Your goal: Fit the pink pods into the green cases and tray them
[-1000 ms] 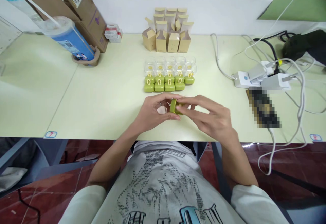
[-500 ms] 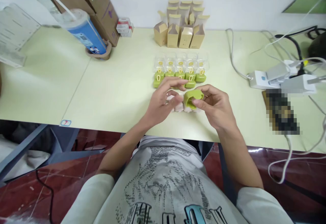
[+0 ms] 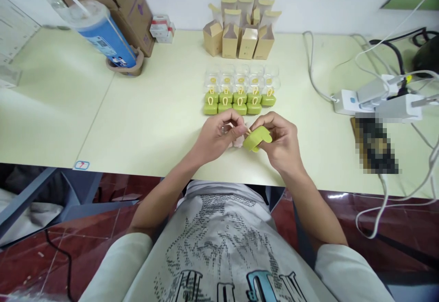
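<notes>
While the right hand [image 3: 283, 139] grips a smooth, curved green shell [image 3: 256, 138], left hand [image 3: 217, 136] pinching, apparently, its yellow cord [image 3: 248, 131].

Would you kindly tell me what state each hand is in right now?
Left hand: closed, apparently pinching a small yellow loop between thumb and finger.
Right hand: closed, holding the hollow green piece.

A blue cup [image 3: 108, 39] and brown carton [image 3: 137, 16] stand left of a power strip [image 3: 344, 103].
</notes>
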The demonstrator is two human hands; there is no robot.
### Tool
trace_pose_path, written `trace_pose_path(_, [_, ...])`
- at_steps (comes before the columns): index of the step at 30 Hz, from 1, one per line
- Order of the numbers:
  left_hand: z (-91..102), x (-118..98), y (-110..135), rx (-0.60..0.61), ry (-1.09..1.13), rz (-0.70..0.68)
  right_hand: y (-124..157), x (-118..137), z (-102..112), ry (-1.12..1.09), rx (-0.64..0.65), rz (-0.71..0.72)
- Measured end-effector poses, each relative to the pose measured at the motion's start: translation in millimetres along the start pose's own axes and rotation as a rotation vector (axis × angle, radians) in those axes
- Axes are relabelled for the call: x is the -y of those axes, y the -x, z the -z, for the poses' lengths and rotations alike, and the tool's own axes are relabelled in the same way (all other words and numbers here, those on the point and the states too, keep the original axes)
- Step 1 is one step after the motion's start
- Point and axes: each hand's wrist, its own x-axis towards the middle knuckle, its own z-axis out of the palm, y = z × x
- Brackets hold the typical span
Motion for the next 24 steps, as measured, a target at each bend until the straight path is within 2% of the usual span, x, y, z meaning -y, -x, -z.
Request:
trace_pose_path(5, [4.8,-7,2,-0.103,-0.125,-0.08,8,10,-8,0.002,-0.03,0.041])
trace_pose_path(11, [9.5,-13,3,-0.188,-0.175,-0.141,8,7,-8,-0.091,0.046,0.05])
trace_pose_path(19, [16.2,-9,-1,-0.177,-0.146,-0.109,8,4,-10,-0.136,0.051,0.037])
trace_pose_path(24, [17.4,-5,-3,-0.25,-0.158,-0.11,5,-4,-11,-0.179,0.118,0.017])
